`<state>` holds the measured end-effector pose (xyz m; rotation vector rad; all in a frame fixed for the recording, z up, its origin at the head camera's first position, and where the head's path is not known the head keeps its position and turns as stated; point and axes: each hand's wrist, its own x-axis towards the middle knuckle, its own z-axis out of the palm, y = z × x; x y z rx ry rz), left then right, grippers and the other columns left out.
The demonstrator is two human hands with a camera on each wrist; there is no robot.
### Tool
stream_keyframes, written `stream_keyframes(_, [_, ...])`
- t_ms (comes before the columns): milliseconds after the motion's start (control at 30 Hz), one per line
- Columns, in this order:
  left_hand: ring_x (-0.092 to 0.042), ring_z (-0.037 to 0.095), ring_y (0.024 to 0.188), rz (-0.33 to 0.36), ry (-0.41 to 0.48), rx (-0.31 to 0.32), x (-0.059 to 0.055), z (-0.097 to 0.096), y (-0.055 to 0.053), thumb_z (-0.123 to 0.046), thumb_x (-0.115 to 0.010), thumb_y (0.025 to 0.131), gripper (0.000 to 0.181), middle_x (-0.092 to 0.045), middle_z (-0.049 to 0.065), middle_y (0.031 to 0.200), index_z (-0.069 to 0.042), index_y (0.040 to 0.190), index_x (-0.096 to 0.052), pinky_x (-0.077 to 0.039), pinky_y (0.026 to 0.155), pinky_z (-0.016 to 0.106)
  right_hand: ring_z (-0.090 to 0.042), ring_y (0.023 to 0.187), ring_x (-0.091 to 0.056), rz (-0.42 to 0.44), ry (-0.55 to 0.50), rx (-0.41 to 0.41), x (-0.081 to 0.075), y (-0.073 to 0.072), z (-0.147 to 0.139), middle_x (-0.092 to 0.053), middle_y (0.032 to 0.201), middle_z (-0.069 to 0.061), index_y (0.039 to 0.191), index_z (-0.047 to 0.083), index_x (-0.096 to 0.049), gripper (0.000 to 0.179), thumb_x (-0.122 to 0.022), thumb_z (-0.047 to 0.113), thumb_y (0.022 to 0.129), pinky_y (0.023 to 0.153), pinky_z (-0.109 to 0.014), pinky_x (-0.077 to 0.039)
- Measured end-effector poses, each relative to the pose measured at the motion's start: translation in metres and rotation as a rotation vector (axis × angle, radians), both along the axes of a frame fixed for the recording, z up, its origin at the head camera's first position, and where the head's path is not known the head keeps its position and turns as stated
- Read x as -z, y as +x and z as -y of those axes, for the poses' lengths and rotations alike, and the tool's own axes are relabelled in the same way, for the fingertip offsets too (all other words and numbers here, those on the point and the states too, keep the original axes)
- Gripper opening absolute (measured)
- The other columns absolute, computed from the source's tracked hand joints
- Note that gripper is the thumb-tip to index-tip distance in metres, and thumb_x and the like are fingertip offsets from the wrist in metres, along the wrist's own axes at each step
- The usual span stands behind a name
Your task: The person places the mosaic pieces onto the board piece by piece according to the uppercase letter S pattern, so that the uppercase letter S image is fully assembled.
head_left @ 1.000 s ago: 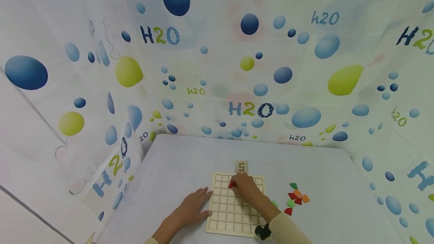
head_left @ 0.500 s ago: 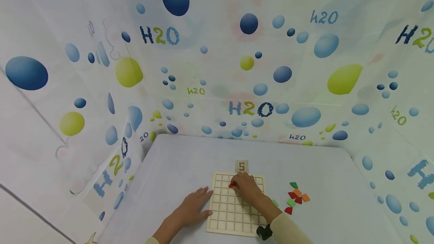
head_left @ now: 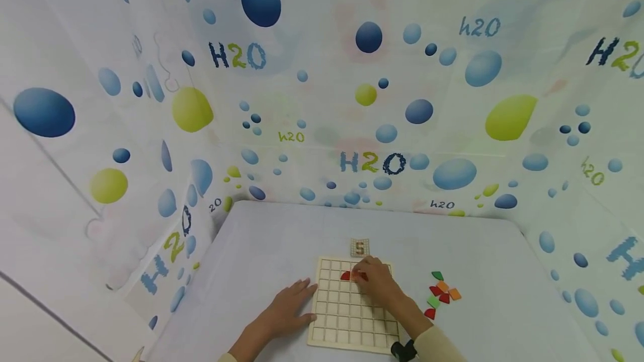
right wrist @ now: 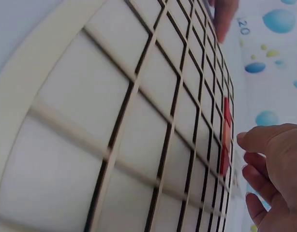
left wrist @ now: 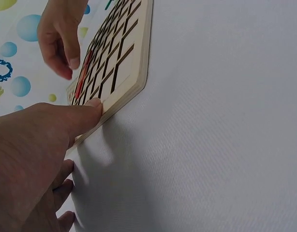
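A light wooden grid board [head_left: 334, 317] lies on the white table before me. In one of its far rows sit a red piece [head_left: 345, 276], an orange piece [right wrist: 227, 135] and another red piece [right wrist: 224, 163], side by side. My right hand [head_left: 374, 281] hovers at that row, thumb and fingers loosely bent; the right wrist view shows a gap between the fingertips and the pieces, with nothing held. At the board's left edge rests my left hand [head_left: 287, 309], fingers spread; its thumb [left wrist: 85, 116] touches the rim in the left wrist view.
Right of the board lie several loose pieces: a dark green piece [head_left: 436, 275], an orange square [head_left: 455, 294], a light green square [head_left: 434, 301] and a red piece [head_left: 430, 313] among them. A small gridded card marked 5 [head_left: 359, 247] lies beyond the board. Patterned curtain [head_left: 322, 99] surrounds the table.
My right hand has shifted slightly right and back from the first red piece, which now shows more fully, with the orange piece visible beside it. The left hand stays in place.
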<state>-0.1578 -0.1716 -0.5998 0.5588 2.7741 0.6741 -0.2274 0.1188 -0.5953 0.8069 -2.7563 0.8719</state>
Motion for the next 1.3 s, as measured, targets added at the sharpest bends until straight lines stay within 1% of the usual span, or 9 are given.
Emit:
stream_keyframes(167, [-0.036,0.040,0.155,0.005,-0.031,-0.001,0.001,-0.002,0.001,-0.052,-0.068,0.099,0.074,-0.041,0.014,0.168,-0.015,0.160,-0.047,-0.034,0.123,0.064,-0.030,0.103,-0.064,0.102,-0.033,0.116,-0.001,0.003,-0.031,-0.068,0.111,-0.005,0.112,0.009,-0.075,0.015,-0.077,0.009,0.097,0.091,-0.061,-0.052])
stream_keyframes(267, [-0.037,0.040,0.155,0.003,-0.039,0.000,0.001,-0.003,0.002,-0.051,-0.069,0.099,0.074,-0.041,0.015,0.167,-0.014,0.159,-0.047,-0.034,0.123,0.064,-0.029,0.105,-0.064,0.142,-0.028,0.194,-0.003,0.005,-0.054,-0.067,0.115,-0.008,0.116,0.009,-0.074,0.019,-0.076,0.011,0.097,0.093,-0.059,-0.053])
stream_keyframes(467, [-0.038,0.042,0.154,-0.004,-0.025,0.006,-0.002,-0.003,0.006,-0.048,-0.069,0.099,0.074,-0.042,0.017,0.166,-0.011,0.159,-0.047,-0.034,0.122,0.066,-0.031,0.110,-0.064,0.191,-0.039,0.308,-0.010,0.015,-0.111,-0.066,0.120,-0.013,0.122,0.004,-0.071,0.027,-0.077,0.011,0.097,0.093,-0.049,-0.058])
stream_keyframes(600, [-0.038,0.043,0.153,-0.012,-0.011,0.010,-0.005,-0.002,0.008,-0.047,-0.070,0.100,0.074,-0.041,0.018,0.166,-0.010,0.159,-0.047,-0.034,0.121,0.067,-0.035,0.108,-0.065,0.242,-0.042,0.369,-0.019,0.023,-0.143,-0.066,0.118,-0.020,0.125,-0.003,-0.068,0.032,-0.076,0.012,0.097,0.091,-0.051,-0.059])
stream_keyframes(700, [-0.038,0.044,0.153,-0.007,-0.004,0.008,-0.007,-0.002,0.008,-0.046,-0.070,0.100,0.073,-0.041,0.019,0.166,-0.009,0.159,-0.046,-0.033,0.121,0.068,-0.037,0.106,-0.066,0.274,-0.028,0.404,-0.015,0.028,-0.160,-0.065,0.118,-0.025,0.126,-0.006,-0.066,0.036,-0.076,0.014,0.097,0.086,-0.052,-0.060])
stream_keyframes(867, [-0.038,0.045,0.153,-0.010,0.003,0.006,-0.008,-0.003,0.007,-0.045,-0.070,0.100,0.073,-0.041,0.020,0.166,-0.008,0.158,-0.047,-0.033,0.121,0.068,-0.034,0.097,-0.064,0.269,0.028,0.431,-0.003,0.031,-0.174,-0.065,0.110,-0.025,0.121,-0.006,-0.067,0.029,-0.074,0.009,0.096,0.078,-0.051,-0.059])
stream_keyframes(1000, [-0.037,0.045,0.153,-0.010,0.011,0.010,-0.005,-0.004,0.005,-0.046,-0.069,0.100,0.073,-0.040,0.020,0.166,-0.009,0.159,-0.046,-0.033,0.121,0.068,-0.032,0.094,-0.061,0.258,0.054,0.445,0.003,0.031,-0.177,-0.063,0.102,-0.020,0.116,-0.007,-0.068,0.021,-0.070,0.002,0.097,0.082,-0.050,-0.057])
stream_keyframes(1200, [-0.037,0.045,0.153,-0.006,0.010,0.015,-0.004,-0.005,0.003,-0.047,-0.068,0.101,0.073,-0.040,0.020,0.166,-0.008,0.159,-0.046,-0.033,0.121,0.069,-0.028,0.090,-0.061,0.257,0.042,0.487,0.006,0.031,-0.182,-0.063,0.102,-0.019,0.113,-0.005,-0.069,0.020,-0.072,0.006,0.096,0.075,-0.042,-0.057])
stream_keyframes(1300, [-0.036,0.045,0.154,-0.012,0.004,0.015,-0.004,-0.005,0.002,-0.047,-0.068,0.101,0.074,-0.040,0.020,0.167,-0.009,0.159,-0.045,-0.033,0.121,0.069,-0.027,0.086,-0.058,0.246,0.049,0.492,0.008,0.029,-0.186,-0.063,0.098,-0.016,0.114,-0.004,-0.067,0.021,-0.072,0.007,0.097,0.069,-0.036,-0.051])
